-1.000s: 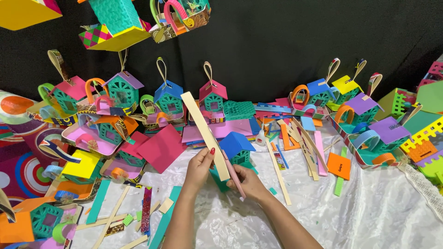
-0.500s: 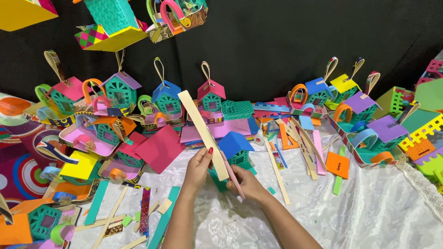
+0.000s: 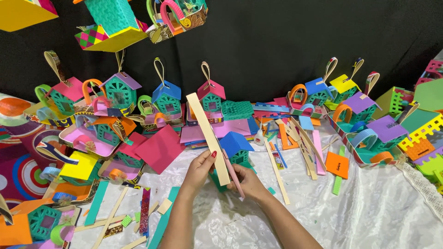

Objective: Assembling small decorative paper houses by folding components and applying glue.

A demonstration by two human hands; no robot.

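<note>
My left hand (image 3: 199, 169) and my right hand (image 3: 247, 183) both grip a long cream foam strip (image 3: 206, 133) that slants up and to the left over the white cloth (image 3: 369, 207). A thin pink strip (image 3: 235, 177) is also pinched in my right hand. Just behind the hands stands a small teal foam house with a blue roof (image 3: 236, 147). A folded pink sheet (image 3: 160, 150) lies to the left of my left hand.
Many small coloured foam houses with loop handles stand in rows against the black backdrop (image 3: 277, 41). More hang overhead (image 3: 113, 23). Loose strips and cut pieces (image 3: 300, 143) lie to the right and at the lower left (image 3: 115, 216). An orange tag (image 3: 337, 164) lies right.
The hands and the cream strip have hardly shifted; the view has drifted slightly.
</note>
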